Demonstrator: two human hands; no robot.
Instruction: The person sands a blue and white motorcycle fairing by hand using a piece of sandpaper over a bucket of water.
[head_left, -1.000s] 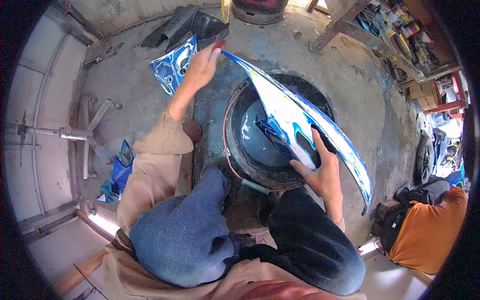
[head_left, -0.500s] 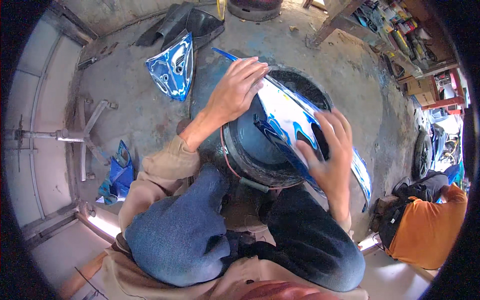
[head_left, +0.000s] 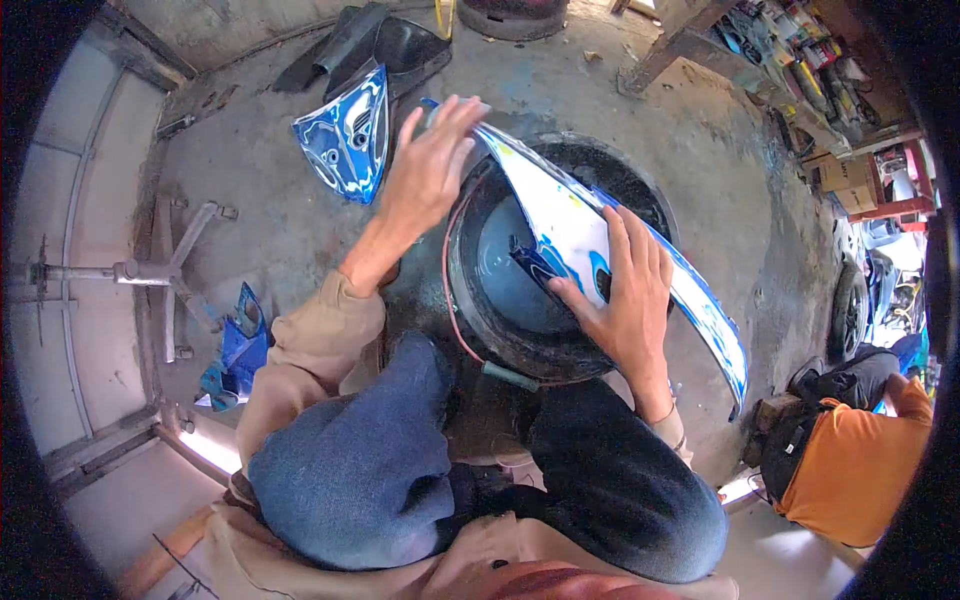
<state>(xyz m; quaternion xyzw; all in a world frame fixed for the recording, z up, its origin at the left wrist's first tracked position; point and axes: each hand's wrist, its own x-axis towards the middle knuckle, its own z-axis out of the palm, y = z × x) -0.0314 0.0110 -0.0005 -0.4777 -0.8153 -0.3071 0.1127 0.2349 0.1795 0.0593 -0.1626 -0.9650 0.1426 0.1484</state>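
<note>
A long, curved blue-and-white fairing panel point(head_left: 556, 205), glossy as if wet, lies aslant above a black bucket point(head_left: 462, 318). Cloudy water point(head_left: 497, 262) shows inside the bucket. My right hand point(head_left: 630, 290) grips the panel's middle, thumb on the near side and fingers over the far edge. At the panel's far left end is my left hand point(head_left: 430, 170), its fingers stretched out, slightly apart and a little blurred; whether its fingertips touch the panel is hard to tell. The bucket's wire handle with its grey-green grip point(head_left: 510, 376) hangs toward my knees.
Another blue-and-white panel point(head_left: 350, 140) lies on the concrete floor, near black plastic parts point(head_left: 385, 50). A blue piece point(head_left: 240, 350) and a metal stand point(head_left: 180, 265) are at left. At right are a loaded shelf point(head_left: 790, 70), a tyre point(head_left: 848, 310) and a person in orange point(head_left: 850, 470).
My left hand has slid left and toward the panel's far tip. The right hand has shifted slightly left along the panel, whose near end has tipped a little to the right.
</note>
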